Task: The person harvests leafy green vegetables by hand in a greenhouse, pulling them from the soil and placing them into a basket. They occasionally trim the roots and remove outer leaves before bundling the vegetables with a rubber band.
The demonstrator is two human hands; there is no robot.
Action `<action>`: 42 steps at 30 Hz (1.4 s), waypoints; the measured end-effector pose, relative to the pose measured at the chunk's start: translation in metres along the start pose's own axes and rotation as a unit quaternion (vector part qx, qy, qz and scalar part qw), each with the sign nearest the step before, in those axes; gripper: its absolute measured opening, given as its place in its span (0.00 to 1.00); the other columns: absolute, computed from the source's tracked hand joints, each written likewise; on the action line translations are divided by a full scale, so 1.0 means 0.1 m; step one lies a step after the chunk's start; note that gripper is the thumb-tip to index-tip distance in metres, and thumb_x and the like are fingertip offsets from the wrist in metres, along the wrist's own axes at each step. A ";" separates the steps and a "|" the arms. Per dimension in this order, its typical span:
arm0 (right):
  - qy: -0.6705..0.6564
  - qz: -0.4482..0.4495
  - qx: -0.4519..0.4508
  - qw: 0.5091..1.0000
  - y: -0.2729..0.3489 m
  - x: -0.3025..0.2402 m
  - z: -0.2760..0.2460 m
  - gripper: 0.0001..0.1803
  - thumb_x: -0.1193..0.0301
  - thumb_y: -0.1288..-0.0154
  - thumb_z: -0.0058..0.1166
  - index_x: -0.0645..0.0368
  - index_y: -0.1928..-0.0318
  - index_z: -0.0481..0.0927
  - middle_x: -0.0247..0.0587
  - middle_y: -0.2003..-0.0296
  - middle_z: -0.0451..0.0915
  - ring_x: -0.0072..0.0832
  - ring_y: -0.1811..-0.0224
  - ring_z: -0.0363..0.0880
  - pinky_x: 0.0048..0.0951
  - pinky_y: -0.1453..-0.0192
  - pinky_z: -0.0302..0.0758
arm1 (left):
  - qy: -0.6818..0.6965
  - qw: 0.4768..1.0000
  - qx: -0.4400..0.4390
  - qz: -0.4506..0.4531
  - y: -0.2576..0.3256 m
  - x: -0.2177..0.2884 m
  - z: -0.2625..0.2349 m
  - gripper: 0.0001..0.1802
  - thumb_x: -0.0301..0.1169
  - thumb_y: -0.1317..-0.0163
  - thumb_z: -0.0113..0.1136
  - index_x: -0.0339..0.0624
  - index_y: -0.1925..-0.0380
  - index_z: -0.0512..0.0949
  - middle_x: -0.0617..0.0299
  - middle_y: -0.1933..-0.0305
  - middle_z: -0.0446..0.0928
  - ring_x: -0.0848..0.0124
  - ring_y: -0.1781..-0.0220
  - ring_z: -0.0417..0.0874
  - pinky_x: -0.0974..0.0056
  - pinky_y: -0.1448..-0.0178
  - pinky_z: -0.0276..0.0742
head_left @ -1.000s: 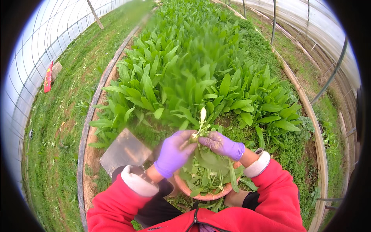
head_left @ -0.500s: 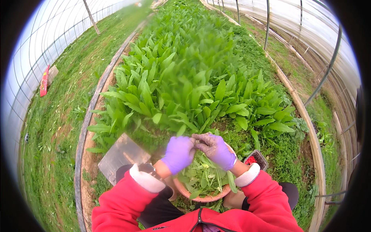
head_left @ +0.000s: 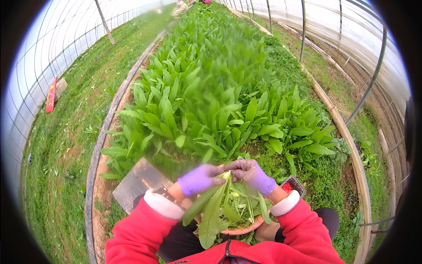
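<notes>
While both hands, left hand (head_left: 200,179) and right hand (head_left: 254,174), pinch together on one leafy plant (head_left: 215,207), the basin (head_left: 239,229) beneath them holds some greens; the bed (head_left: 211,101) beyond stands largely unpicked.

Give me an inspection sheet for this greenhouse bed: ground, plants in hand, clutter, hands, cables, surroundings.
Surface: long raised bed of broad green leafy plants, grass paths beside it.
Job's things: bunch of cut green leaves over a round orange-brown basin.
Clutter: flat grey board; small dark red-topped box.
Grippers: left hand and right hand, purple gloves, both gripping the bunch's top.
Cables: nothing seen.
Surroundings: arched plastic tunnel walls; red object far left.
</notes>
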State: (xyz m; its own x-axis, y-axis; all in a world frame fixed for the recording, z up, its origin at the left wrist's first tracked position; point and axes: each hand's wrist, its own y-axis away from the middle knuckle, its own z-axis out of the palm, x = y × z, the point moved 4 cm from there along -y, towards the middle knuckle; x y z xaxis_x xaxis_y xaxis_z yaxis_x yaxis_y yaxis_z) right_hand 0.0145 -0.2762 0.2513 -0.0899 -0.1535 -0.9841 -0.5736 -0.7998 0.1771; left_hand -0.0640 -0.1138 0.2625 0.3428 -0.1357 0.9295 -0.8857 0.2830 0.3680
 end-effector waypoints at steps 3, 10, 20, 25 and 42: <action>0.144 -0.007 0.003 0.989 0.03 0.26 -0.05 0.16 0.76 0.32 0.51 0.59 0.47 0.83 0.33 0.59 0.86 0.21 0.65 0.81 0.26 0.55 0.78 | 0.014 0.998 -0.027 0.059 0.04 0.13 0.00 0.22 0.27 0.35 0.61 0.28 0.42 0.76 0.57 0.48 0.82 0.73 0.48 0.78 0.65 0.39 0.72; 0.577 -0.015 0.055 0.815 0.11 0.61 -0.21 0.21 0.66 0.39 0.60 0.61 0.47 0.82 0.52 0.58 0.86 0.48 0.55 0.84 0.42 0.48 0.80 | -0.181 0.964 0.184 0.060 -0.05 0.09 -0.17 0.26 0.38 0.43 0.70 0.29 0.50 0.79 0.45 0.53 0.83 0.59 0.51 0.85 0.61 0.45 0.78; -0.019 0.005 0.086 0.996 0.13 0.09 -0.03 0.30 0.67 0.34 0.64 0.70 0.37 0.72 0.42 0.49 0.81 0.25 0.49 0.76 0.29 0.41 0.74 | -0.025 0.955 0.252 0.153 -0.15 0.19 -0.09 0.21 0.29 0.36 0.65 0.26 0.48 0.77 0.55 0.55 0.85 0.75 0.56 0.82 0.66 0.49 0.78; 0.045 0.013 0.064 0.997 0.15 0.02 -0.12 0.26 0.69 0.32 0.62 0.68 0.38 0.74 0.38 0.50 0.82 0.20 0.52 0.77 0.25 0.44 0.75 | -0.178 0.932 0.258 0.179 -0.05 0.28 -0.10 0.17 0.30 0.31 0.57 0.27 0.48 0.78 0.52 0.60 0.85 0.75 0.59 0.83 0.66 0.53 0.79; -0.122 0.004 -0.052 0.991 0.10 0.35 -0.10 0.22 0.68 0.33 0.61 0.65 0.42 0.79 0.29 0.56 0.82 0.17 0.58 0.77 0.23 0.49 0.74 | 0.032 0.988 0.087 0.126 0.02 0.28 -0.04 0.24 0.36 0.28 0.58 0.29 0.40 0.74 0.56 0.45 0.81 0.73 0.46 0.79 0.66 0.37 0.73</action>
State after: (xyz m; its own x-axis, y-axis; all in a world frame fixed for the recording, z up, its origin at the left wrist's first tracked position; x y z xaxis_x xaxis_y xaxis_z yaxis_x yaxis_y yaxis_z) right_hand 0.0137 -0.2957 0.2191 -0.2965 -0.0250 -0.9547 -0.4859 -0.8566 0.1733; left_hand -0.0551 -0.1129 0.2893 0.1184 -0.0201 0.9928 -0.9841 0.1313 0.1200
